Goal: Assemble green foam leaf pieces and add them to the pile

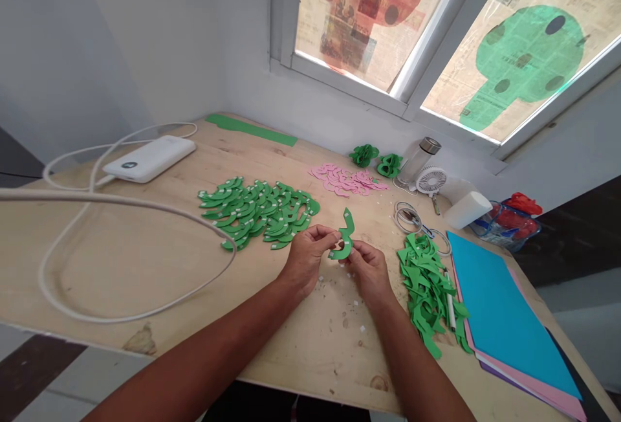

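— What's nearest?
— The wooden counter, grained and knotted, sprinkled with white bits. Over it, the left hand has its thumb and fingers pinched on a green cutout. The right hand has its fingers drawn nearly together at the cutout's lower edge.
— Is the right one gripping it?
— I can't tell; those fingertips are partly hidden.
— How does the cutout look?
— Flat and thin, a rounded hook below and a narrow tip pointing up, with small pale squares on its face. It's between the two hands, above the counter.
— And around them?
— To the right, a tangle of green scraps and a white pen, beside a smooth blue sheet. To the left, curved green pieces overlap like scales; a looping white cable is cut off by the left edge.
— Farther back?
— Thin pink pieces, then a ruffled green bunch. Behind, newspaper covers the window; its print is too small to read.
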The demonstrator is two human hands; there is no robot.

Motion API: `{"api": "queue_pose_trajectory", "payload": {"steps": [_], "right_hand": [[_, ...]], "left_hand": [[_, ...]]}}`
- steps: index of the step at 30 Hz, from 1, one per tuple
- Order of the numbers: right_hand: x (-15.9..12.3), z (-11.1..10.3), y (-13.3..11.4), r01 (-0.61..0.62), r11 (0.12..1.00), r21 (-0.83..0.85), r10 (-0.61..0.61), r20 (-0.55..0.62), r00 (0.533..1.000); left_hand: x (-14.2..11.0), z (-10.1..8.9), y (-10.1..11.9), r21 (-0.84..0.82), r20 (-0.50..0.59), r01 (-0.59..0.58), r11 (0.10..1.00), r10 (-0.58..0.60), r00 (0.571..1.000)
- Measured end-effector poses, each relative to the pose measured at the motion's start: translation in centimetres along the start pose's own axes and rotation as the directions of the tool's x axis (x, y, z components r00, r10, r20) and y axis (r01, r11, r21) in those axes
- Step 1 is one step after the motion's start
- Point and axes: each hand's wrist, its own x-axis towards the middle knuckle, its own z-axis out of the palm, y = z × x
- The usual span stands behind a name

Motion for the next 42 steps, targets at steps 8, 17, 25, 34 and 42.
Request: {"api": "queue_pose_trajectory", "payload": {"steps": [8,17,25,34,42], "right_hand": [[0.0,0.0,-0.2,0.013,0.999,-0.038,-0.013,0.003,1.000],[-0.2,0.3,-0.3,0.045,0.997,-0.055,-0.044,0.013,0.999],[-0.3,0.5,-0.6,0.083,0.995,-0.046,-0.082,0.034,0.996],[-0.4,0.5,-0.9,0.113,0.989,-0.097,-0.112,0.017,0.994],[-0.6,0.5,-1.0,0.160,0.970,-0.181,-0.159,0.021,0.987]], "left_hand": [[-0.1,0.0,0.0,-0.012,-0.014,0.003,1.000,-0.003,1.000],[0.0,0.0,-0.2,0.002,-0.042,-0.018,1.000,0.018,0.999],[-0.1,0.1,-0.1,-0.001,-0.058,-0.036,0.999,0.036,0.998],[0.1,0.0,-0.1,0.015,-0.077,-0.050,0.999,0.051,0.996],[0.2,-0.1,-0.2,0.048,-0.082,-0.065,0.997,0.069,0.994]]}}
